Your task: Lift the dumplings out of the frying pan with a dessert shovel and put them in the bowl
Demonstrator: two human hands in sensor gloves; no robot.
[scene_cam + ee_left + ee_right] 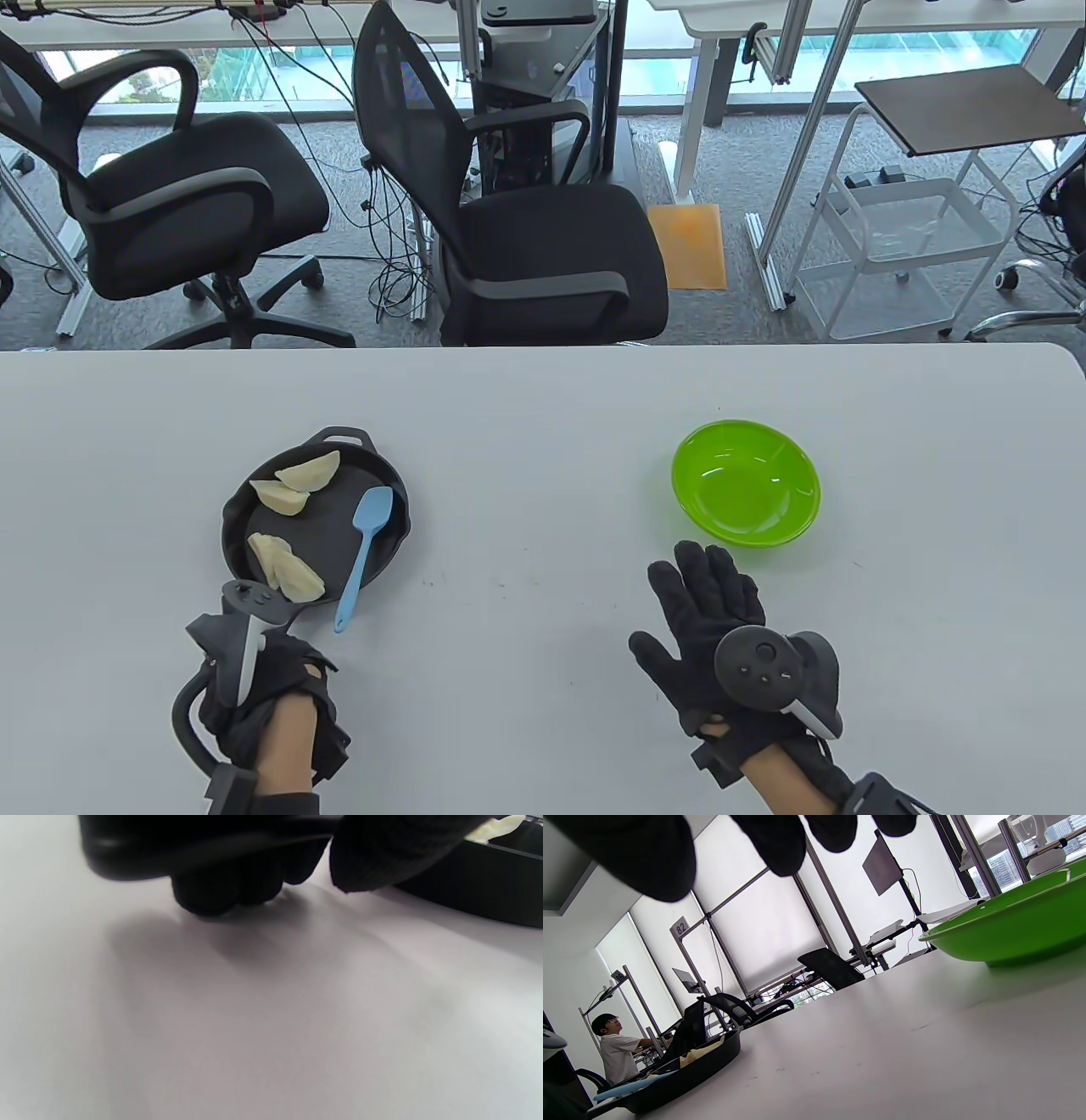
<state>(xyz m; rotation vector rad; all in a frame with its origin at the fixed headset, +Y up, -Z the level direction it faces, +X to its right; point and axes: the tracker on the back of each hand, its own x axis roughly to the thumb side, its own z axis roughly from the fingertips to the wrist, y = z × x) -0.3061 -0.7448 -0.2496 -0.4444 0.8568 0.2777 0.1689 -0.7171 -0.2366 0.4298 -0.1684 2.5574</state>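
A black frying pan [327, 531] sits at the table's left and holds several pale dumplings [297, 486]. A light-blue dessert shovel [365, 543] lies with its blade in the pan and its handle over the near rim. My left hand [280, 683] is at the pan's near edge. In the left wrist view its fingers [229, 891] curl round a black bar that looks like the pan's handle, next to the pan wall [475, 891]. The green bowl [747, 484] stands empty at the right. My right hand [704, 607] lies flat, fingers spread, just before the bowl, holding nothing.
Two black office chairs [526, 246] stand beyond the table's far edge, and a white cart [908, 255] is at the back right. A seated person [615, 1052] appears far off in the right wrist view. Bare tabletop [526, 509] lies between pan and bowl.
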